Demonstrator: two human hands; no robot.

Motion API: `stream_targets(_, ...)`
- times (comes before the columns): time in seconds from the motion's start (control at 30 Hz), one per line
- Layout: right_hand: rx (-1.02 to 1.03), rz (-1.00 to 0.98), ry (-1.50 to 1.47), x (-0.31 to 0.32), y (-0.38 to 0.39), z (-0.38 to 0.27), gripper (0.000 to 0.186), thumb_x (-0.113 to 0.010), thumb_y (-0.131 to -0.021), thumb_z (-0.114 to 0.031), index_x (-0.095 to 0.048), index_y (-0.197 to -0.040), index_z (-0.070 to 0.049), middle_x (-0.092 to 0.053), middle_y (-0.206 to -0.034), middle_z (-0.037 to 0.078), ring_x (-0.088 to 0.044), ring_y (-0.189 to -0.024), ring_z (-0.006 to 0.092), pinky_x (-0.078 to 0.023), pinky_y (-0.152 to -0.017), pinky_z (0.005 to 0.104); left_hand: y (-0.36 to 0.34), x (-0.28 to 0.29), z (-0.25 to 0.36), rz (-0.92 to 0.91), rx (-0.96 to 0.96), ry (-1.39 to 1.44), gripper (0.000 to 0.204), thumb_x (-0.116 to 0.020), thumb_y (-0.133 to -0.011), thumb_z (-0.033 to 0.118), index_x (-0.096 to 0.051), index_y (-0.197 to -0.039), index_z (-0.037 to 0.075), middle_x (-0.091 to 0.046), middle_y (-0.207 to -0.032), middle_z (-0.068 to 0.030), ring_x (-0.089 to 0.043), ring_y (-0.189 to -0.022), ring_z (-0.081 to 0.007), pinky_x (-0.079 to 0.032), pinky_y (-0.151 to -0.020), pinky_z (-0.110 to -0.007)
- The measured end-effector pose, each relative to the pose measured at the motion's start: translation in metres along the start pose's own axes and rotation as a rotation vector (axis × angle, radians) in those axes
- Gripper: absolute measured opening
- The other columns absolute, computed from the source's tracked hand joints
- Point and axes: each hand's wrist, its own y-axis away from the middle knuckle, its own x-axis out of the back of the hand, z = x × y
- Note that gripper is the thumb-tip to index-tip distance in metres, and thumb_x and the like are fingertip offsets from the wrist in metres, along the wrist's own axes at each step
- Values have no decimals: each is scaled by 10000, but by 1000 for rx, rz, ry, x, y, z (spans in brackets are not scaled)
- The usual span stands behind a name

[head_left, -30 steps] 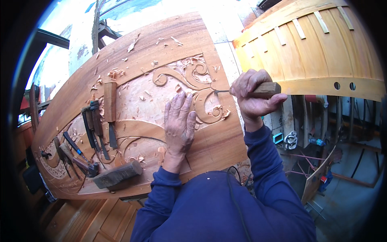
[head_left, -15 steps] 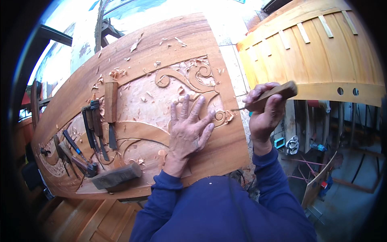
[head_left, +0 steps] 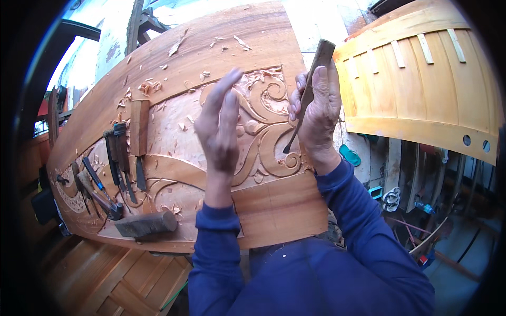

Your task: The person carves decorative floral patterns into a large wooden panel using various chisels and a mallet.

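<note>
right hand: a person's right hand [head_left: 320, 108] is closed around the handle of a slim chisel [head_left: 307, 97], thumb laid along the wood; that firm, guiding hold should keep the edge steady.
left hand: empty, the left hand [head_left: 217, 131] hangs raised over the panel's middle, gripping nothing; it would serve best laid behind the cutting edge, never in its path.
carved panel: beneath both hands, the carved panel [head_left: 279, 205] lies face up; its grain deserves watching, since cutting against it could tear the wood.
lower scroll: the chisel's tip shows over the lower scroll [head_left: 276, 167], though whether it touches cannot be told; short, light strokes along the curve would likely keep the outline crisp.
loose shavings: curled shavings [head_left: 150, 87] litter the surface; any hiding a carved line are best brushed off.
wooden block: resting well apart from the chisel, the wooden block [head_left: 146, 225] looks too heavy for fine curls.
spare chisel: its blade toward the near edge, a spare chisel [head_left: 139, 126] calls for care when reaching across.
</note>
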Motion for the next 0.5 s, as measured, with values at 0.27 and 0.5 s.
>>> stream_targets(0.27,112,-139,-24,-6,1,5,530,-483,-1163,-310,-388,-1617,-52,-513,-815,-11,-444,-580,35,-385,-480,185,-70,-66,-14,-403,164,644,732,-332,-1136,599,-469,-1613,60,-645,-1466,-203,-671,-1285,-276,-475,-1153,-435)
stream_targets(0.5,99,-103,123,-18,6,8,367,-458,-1165,-305,-531,-1448,-83,-573,-845,-15,-471,-530,42,-372,-446,191,-70,-64,-25,-376,183,838,479,-536,-1145,383,-577,-1557,141,-756,-1247,-81,-716,-1079,-129,-571,-896,-256)
